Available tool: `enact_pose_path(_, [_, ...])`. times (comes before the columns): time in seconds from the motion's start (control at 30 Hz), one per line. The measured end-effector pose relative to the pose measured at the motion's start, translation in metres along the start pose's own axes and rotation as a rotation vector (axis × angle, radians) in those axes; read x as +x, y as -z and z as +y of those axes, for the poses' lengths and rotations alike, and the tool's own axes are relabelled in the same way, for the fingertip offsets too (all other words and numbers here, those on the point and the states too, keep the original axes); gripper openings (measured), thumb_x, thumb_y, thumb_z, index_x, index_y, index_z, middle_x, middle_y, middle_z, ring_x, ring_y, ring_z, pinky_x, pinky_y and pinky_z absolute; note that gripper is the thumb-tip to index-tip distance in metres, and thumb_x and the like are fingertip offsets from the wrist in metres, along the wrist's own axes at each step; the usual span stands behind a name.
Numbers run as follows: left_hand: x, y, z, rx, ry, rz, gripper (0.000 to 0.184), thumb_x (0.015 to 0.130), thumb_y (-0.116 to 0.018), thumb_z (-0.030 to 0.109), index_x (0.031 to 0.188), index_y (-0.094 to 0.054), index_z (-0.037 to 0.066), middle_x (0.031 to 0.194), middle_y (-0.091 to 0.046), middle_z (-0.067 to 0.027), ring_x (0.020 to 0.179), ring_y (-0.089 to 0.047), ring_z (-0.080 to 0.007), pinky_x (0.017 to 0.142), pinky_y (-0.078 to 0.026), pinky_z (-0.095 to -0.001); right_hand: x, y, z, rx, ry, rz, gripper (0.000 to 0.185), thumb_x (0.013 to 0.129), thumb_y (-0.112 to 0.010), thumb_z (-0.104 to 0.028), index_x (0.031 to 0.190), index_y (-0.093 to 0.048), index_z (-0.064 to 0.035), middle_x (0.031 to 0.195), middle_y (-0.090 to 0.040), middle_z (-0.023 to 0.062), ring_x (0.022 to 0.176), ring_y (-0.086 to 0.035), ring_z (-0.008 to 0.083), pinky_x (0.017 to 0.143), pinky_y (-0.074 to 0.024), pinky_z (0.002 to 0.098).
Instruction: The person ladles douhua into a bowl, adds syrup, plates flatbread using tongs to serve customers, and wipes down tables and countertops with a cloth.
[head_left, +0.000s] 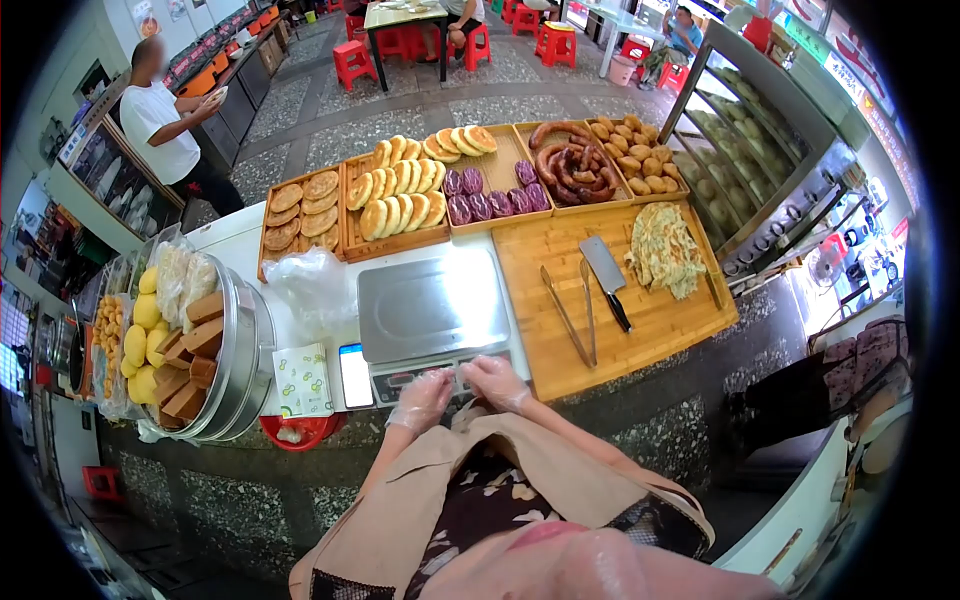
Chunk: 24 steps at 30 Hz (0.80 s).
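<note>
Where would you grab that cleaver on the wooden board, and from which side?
Take the cleaver by its black handle, probably with the right hand, coming from the wearer's side: the handle points that way, while the broad metal blade points away.

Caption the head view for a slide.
Gloved left hand and right hand before a metal scale, beside a wooden board with tongs and a cleaver.

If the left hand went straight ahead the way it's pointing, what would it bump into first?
Probably the weighing scale: the left hand points forward and slightly inward, toward it. Its height is hard to judge, so it might pass just above.
</note>
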<state>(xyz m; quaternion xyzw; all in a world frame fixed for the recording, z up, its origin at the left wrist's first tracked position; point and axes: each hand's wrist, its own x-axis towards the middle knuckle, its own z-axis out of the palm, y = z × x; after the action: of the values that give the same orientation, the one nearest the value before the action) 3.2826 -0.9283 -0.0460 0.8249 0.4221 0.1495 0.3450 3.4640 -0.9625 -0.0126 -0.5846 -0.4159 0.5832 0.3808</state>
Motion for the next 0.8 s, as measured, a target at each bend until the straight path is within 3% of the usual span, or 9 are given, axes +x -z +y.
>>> enact_pose_path(0.8, [0.0, 0.0, 0.008, 0.054, -0.055, 0.017, 0.023, 0.086, -0.05, 0.015, 0.107, -0.056, 0.007, 0.091, -0.061, -0.017, 0.083, -0.059, -0.0347, 0.071, -0.047, -0.0436, 0.0, 0.005, 0.001, -0.01, -0.015, -0.042, 0.028, 0.085, -0.057, -0.029, 0.08, -0.059, -0.0018, 0.064, -0.054, 0.0016, 0.058, -0.049, 0.0087, 0.055, -0.0406, 0.0242])
